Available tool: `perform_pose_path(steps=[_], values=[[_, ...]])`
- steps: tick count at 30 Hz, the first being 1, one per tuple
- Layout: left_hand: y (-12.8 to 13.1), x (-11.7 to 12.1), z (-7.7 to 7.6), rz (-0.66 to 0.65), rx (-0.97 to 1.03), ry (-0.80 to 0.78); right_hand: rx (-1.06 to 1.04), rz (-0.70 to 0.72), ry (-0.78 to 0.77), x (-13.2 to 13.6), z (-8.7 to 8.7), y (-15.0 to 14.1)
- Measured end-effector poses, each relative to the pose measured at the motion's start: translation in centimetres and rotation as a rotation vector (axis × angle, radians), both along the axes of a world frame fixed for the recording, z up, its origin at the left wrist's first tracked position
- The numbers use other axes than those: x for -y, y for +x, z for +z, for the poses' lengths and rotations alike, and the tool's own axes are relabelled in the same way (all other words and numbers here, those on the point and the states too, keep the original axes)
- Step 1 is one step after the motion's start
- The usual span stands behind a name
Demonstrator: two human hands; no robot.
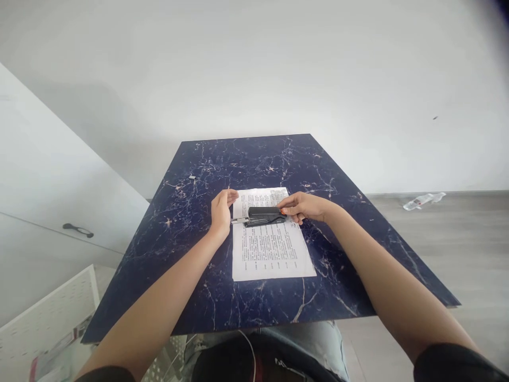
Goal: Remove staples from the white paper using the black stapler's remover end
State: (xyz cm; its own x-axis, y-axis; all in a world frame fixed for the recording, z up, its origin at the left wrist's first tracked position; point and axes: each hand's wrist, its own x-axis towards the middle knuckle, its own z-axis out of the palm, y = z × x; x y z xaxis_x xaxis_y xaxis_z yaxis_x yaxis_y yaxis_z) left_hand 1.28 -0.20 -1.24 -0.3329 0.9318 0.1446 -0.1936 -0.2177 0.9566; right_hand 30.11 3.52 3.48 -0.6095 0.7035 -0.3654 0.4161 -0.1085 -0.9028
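A black stapler point(264, 215) lies across printed sheets of paper point(274, 254) on the dark blue table. Its silver metal end point(239, 220) sticks out at the left. My right hand point(304, 208) is closed on the stapler's right end, beside a small orange part. At the paper's left edge, my left hand point(221, 212) is turned on its side with its fingers stretched forward. The metal end reaches up to its palm; whether they touch I cannot tell.
The blue marble-patterned table point(238, 159) stands near a white wall. A small pale piece point(192, 177) lies toward its far left. On the floor at right is a clear plastic item point(423, 200). A white perforated basket point(47, 313) stands low at left, by a cabinet with a dark handle point(78, 230).
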Motion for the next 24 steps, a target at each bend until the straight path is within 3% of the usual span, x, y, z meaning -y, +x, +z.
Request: perform_pose_path(steps=[5,9,12,14,16,20,24], values=[[0.6,0.4,0.4,-0.037,-0.036,0.048,-0.010,0.037,0.620,1.1,0.2,-2.1],[0.6,0.6,0.7,-0.107,-0.050,0.155,-0.011,0.127,0.688,2.5,-0.2,-4.5],[0.5,0.5,0.9,-0.112,0.036,0.172,0.024,-0.037,0.750,3.2,-0.2,-4.9],[0.5,0.4,0.9,-0.138,0.141,0.129,0.036,-0.200,0.883,3.5,-0.1,-4.6],[0.6,0.4,0.9,-0.237,0.255,0.035,0.054,-0.268,1.083,3.6,-0.1,-4.4],[0.9,0.5,0.9,-0.457,0.344,-0.131,0.174,-0.081,1.426,3.7,-0.2,-4.2],[0.9,0.7,0.9,-0.435,0.310,-0.145,0.265,0.118,1.523,3.8,0.0,-4.3]])
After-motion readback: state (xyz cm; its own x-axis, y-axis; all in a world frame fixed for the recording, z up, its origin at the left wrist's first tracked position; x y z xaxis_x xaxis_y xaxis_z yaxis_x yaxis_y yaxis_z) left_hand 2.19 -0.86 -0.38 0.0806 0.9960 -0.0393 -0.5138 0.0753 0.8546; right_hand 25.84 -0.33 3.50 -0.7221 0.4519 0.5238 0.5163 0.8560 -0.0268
